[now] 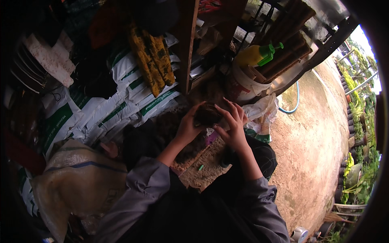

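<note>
Both my hands are raised in front of me around a dark brown, rounded clump [208,115] that looks rough and fibrous; shade hides its exact kind. My left hand [189,127] wraps its left side. My right hand [232,122] grips the right side, fingers bent over the top and thumb toward me. Beneath them lies a dark, loose, soil-like heap [189,152]. A purple scrap [211,138] shows just under the clump. Closer to me, a small green piece [201,167] rests on the rough brown ground.
White sacks with green bands [107,107] are stacked at the left, behind a beige woven sack [81,178]. Beyond my hands stands a white bucket [243,86] beside a yellow sprayer with a green top [253,56]. A blue hose [292,108] curves over the concrete at right.
</note>
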The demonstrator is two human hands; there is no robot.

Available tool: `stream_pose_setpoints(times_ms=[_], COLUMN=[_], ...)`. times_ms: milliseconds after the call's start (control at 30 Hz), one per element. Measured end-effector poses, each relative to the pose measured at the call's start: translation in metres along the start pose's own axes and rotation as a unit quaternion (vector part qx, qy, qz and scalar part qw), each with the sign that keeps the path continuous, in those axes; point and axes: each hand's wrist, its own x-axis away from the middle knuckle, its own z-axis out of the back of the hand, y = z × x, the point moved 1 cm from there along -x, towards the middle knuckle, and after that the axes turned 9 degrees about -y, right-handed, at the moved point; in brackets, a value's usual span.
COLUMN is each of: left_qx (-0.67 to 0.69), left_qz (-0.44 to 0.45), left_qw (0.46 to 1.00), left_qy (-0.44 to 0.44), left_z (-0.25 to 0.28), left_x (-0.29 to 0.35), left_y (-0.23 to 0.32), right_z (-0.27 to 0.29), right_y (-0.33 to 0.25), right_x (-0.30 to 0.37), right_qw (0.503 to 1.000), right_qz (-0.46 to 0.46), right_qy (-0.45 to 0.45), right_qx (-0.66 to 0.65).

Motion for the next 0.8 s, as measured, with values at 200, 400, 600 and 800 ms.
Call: stream_pose_setpoints(times_ms=[200,400,600,800], left_qx=[0.064,0.117,0.096,0.129], left_qz=[0.005,0.032,0.02,0.04], left_qw=[0.998,0.993,0.995,0.989], left_qy=[-0.003,0.004,0.035,0.062], left_z=[-0.001,-0.002,-0.006,-0.008], left_x=[-0.001,-0.001,0.0,0.003], left_y=[0.007,0.002,0.001,-0.005], right_z=[0.008,0.005,-0.001,-0.001], right_y=[0.008,0.006,0.0,-0.01], right_x=[0.0,-0.002,-0.002,-0.001], right_qw=[0.991,0.996,0.995,0.999], right_qz=[-0.028,-0.025,-0.022,0.001], right_qy=[0.072,0.01,0.019,0.035], right_qx=[-0.113,-0.081,-0.096,0.026])
